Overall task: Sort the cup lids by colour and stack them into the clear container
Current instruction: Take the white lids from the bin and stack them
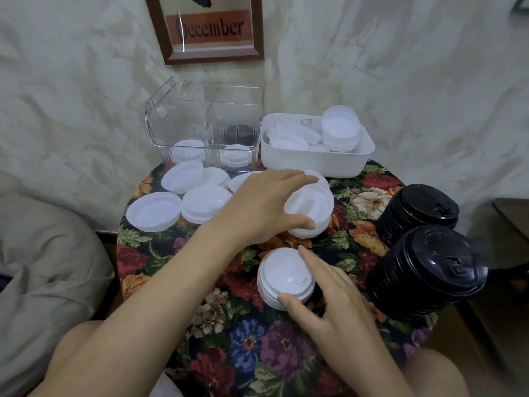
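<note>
My left hand (263,207) grips a tilted stack of white lids (312,207) at the middle of the flowered table. Just below it, my right hand (329,293) pinches a short stack of white lids (283,277) between thumb and forefinger. Several loose white lids (177,202) lie at the left of the table. The clear container (206,127) stands at the back, with white lids in its front compartments and black lids (239,133) behind the divider. Two tall stacks of black lids (426,270) stand at the right.
A white bin (315,161) holding more white lids sits to the right of the clear container. The small round table (229,339) is draped in a floral cloth against a wall with a framed picture (211,27). A grey cushion (43,282) lies at the left.
</note>
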The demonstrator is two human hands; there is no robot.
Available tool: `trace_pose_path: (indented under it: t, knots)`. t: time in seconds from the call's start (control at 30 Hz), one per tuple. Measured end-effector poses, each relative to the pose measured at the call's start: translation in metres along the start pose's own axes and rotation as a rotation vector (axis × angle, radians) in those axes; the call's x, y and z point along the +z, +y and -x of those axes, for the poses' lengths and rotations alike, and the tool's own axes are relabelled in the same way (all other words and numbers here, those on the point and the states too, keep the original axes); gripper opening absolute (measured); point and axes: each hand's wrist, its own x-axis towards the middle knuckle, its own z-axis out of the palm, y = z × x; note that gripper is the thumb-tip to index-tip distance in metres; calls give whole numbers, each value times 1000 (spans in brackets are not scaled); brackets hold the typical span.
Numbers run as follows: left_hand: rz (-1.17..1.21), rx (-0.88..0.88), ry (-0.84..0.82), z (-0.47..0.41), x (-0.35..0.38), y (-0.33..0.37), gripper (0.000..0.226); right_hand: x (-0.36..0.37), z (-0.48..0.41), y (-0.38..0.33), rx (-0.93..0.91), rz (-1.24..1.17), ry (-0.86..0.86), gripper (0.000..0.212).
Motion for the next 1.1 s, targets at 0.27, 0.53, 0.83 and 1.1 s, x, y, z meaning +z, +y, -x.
trace_pose_path:
  t: [0.27, 0.53, 0.83, 1.1]
  knots:
    - [-111, 11, -212, -26, 22, -3, 100, 1, -1, 4, 4, -7, -14, 73]
    - [161, -21, -67, -18, 6, -2, 90, 0, -1, 3, 5, -24, -9, 69]
    - [359, -225, 180, 11, -34, -41, 85, -2, 0, 1, -10, -58, -1, 66]
    - [420, -337, 12, 27, -42, -72, 81, -1, 0, 1, -1, -62, 4, 73]
